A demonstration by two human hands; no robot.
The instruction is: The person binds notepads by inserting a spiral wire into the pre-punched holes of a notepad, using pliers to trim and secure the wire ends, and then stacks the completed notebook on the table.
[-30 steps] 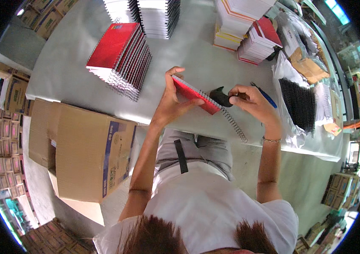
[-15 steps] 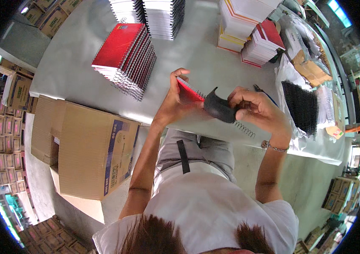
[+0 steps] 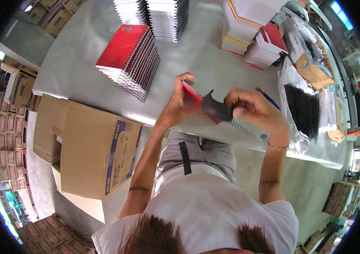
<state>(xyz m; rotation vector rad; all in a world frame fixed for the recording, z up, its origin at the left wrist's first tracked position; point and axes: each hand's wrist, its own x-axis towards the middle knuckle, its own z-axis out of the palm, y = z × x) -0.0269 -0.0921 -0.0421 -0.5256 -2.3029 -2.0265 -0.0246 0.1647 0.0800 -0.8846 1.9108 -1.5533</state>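
I'd want the left hand (image 3: 177, 101) clamped steadily on the red notebook (image 3: 191, 98), the right hand (image 3: 254, 106) lightly pinching the black curved piece (image 3: 216, 108) (blurred), coil (image 3: 243, 130) straight at right.

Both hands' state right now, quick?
Left hand: closed on a small red-covered paper notebook.
Right hand: motion-blurred, closed on the edge of a curved black sheet-like piece, material unclear.

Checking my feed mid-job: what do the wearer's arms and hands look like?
The left hand and right hand are ungloved. A silvery, chain-like bracelet circles the right wrist; the left wrist is bare. The sleeves are short and white.
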